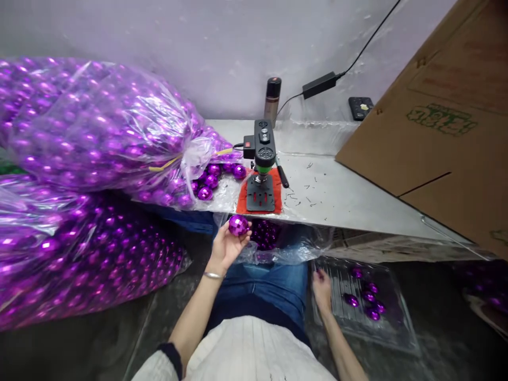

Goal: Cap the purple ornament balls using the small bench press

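My left hand (228,246) is closed around a shiny purple faceted bauble (238,225), held up just in front of the table edge. Low on the right, my right hand (322,288) is over the near-left part of a clear plastic tray (391,336). Its fingers are curled and slightly blurred, with a small dark spot at the tips that I cannot make out. Several purple baubles (351,300) lie in that tray. Ahead of my left hand, a small black bench drill press (264,143) stands on an orange-red cloth (243,201).
Big clear bags of purple baubles (99,127) fill the left side. Loose baubles (205,193) lie beside the drill press on the white table (317,198). More baubles (265,234) sit in plastic above my lap. A cardboard box (432,127) leans at right; a spray can (272,100) stands behind.
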